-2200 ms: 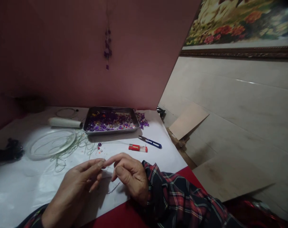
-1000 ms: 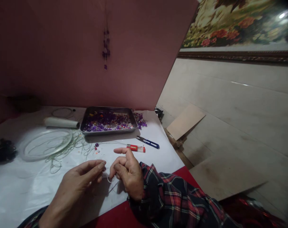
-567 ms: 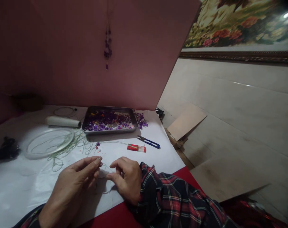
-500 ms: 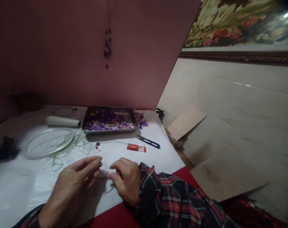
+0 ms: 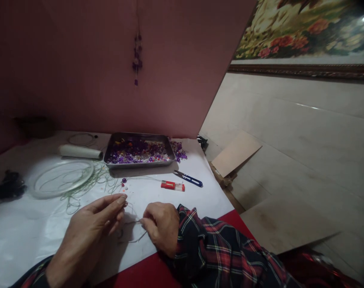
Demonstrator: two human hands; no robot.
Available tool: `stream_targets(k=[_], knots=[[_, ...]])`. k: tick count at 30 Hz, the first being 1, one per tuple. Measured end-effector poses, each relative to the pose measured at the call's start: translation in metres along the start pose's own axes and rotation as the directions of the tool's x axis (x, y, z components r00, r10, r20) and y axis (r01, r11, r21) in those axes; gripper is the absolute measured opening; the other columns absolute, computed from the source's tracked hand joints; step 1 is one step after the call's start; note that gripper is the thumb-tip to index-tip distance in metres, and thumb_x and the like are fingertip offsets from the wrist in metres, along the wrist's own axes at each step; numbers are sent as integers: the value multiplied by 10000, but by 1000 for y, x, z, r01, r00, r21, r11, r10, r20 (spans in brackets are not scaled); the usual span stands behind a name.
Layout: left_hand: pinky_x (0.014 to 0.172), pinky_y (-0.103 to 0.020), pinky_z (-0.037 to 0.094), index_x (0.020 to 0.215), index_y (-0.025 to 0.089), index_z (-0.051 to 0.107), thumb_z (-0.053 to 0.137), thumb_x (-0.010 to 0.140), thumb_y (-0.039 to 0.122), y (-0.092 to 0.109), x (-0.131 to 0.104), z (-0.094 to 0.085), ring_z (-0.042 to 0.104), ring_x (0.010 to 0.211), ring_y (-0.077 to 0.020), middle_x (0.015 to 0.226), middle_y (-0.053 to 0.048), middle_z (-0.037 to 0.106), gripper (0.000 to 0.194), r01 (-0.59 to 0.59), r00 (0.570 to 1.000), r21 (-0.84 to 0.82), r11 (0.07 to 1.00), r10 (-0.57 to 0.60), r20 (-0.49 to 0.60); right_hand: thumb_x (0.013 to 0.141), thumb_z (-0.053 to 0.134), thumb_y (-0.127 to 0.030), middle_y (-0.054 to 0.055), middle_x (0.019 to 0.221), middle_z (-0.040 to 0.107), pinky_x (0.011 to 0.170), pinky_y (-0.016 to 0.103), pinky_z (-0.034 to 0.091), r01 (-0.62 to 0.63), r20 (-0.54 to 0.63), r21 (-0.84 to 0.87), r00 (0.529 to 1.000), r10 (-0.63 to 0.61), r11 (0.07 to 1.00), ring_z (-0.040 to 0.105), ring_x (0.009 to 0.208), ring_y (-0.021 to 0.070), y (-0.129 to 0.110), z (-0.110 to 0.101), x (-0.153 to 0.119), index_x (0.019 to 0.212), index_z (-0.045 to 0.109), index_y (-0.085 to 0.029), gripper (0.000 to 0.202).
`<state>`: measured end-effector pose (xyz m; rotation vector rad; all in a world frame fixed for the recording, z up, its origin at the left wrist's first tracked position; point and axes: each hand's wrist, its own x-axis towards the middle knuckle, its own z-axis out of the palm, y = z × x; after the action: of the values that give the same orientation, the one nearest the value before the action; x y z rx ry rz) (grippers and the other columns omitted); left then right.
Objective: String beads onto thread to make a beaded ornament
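Note:
Over the white sheet, my left hand (image 5: pixel 99 214) pinches thumb and forefinger on a thin cord near its end; any bead at the fingertips is too small to make out. To its right, my right hand (image 5: pixel 160 224) is closed, thumb against forefinger, on the thin cord (image 5: pixel 133 221), which loops across the gap between both hands. Just beyond my left fingertips lie a few loose beads (image 5: pixel 123 181), purple, red and white. A red lighter (image 5: pixel 172 186) and blue thread snips (image 5: pixel 188 179) rest past my right hand.
A metal tray (image 5: pixel 139 165) of purple and mixed beads stands at the back, with more beads (image 5: pixel 179 150) piled beside it. Left of it are a white cone (image 5: pixel 79 152), a clear ring-shaped coil (image 5: pixel 39 195) and tangled green cord (image 5: pixel 72 200). A bead strand (image 5: pixel 136 62) hangs on the wall.
My right hand has moved slightly right, its thumb and forefinger closing on the cord. My left hand keeps its pinch, shifted a little to the left.

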<state>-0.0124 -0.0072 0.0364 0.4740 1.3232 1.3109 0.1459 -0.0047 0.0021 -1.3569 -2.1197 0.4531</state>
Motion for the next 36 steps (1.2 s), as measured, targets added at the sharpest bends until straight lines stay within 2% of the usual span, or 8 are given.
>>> stream_targets(k=[4, 9, 13, 17, 24, 31, 34, 36], knots=[[442, -113, 480, 701, 155, 764, 854, 509, 137, 2, 0, 0, 568, 480, -70, 599, 4, 674, 213, -8, 1000, -3, 1000, 8, -7, 764, 691, -185, -6, 616, 615, 563, 261, 297, -20, -2, 37, 1000, 20, 999, 547, 597, 142, -2, -6, 2, 658, 591, -181, 145], [480, -98, 494, 702, 148, 762, 802, 600, 110, 5, -2, 2, 588, 505, -63, 629, 2, 679, 116, -1, 998, 1, 1000, 1, -59, 781, 675, -258, -53, 531, 537, 533, 240, 297, -67, -38, 150, 997, 74, 986, 499, 493, 113, -6, -7, 2, 778, 614, -192, 89], [453, -113, 490, 692, 158, 763, 840, 534, 129, 2, -2, 1, 579, 489, -76, 595, 14, 659, 178, -12, 1000, 0, 1000, 12, -17, 760, 715, -329, -63, 539, 527, 538, 231, 328, -33, -75, 225, 996, 51, 974, 506, 497, 107, -5, 0, 2, 852, 648, -188, 181], [436, -130, 487, 707, 165, 767, 869, 483, 181, -2, -1, 0, 596, 499, -98, 569, 17, 650, 246, -23, 1000, 16, 1000, 23, -6, 701, 773, -291, -69, 548, 531, 535, 225, 327, -44, -58, 217, 997, 58, 975, 502, 506, 102, -7, 4, 4, 846, 663, -189, 209], [459, -135, 495, 687, 155, 766, 911, 391, 259, -2, -4, 3, 589, 490, -95, 540, 8, 655, 346, 26, 1000, 4, 1000, -26, 11, 749, 717, -238, -70, 556, 525, 526, 216, 321, -8, -67, 206, 997, 23, 979, 479, 489, 91, -14, 2, 7, 887, 653, -185, 161], [489, -159, 512, 699, 179, 764, 883, 491, 289, -11, 2, -3, 624, 533, -120, 566, 6, 672, 264, 12, 993, 40, 999, -17, 117, 742, 681, -184, -57, 594, 568, 531, 218, 333, 81, -173, 229, 984, -41, 970, 498, 518, 96, -10, 11, 12, 912, 673, -197, 170], [451, -156, 493, 682, 174, 769, 879, 474, 263, -9, 2, -4, 598, 497, -114, 534, 13, 646, 252, 19, 995, 32, 999, -22, 94, 757, 669, -183, -46, 608, 580, 519, 214, 324, 126, -185, 276, 980, -76, 953, 493, 529, 90, -7, 14, 13, 796, 670, -190, 40], [418, -148, 465, 667, 175, 765, 872, 457, 215, -7, 2, -3, 565, 461, -98, 508, 24, 623, 239, 12, 998, 11, 1000, -13, 69, 786, 662, -214, -38, 599, 571, 515, 215, 319, 139, -203, 342, 977, -71, 929, 482, 531, 86, -8, 14, 12, 688, 634, -176, 109]])
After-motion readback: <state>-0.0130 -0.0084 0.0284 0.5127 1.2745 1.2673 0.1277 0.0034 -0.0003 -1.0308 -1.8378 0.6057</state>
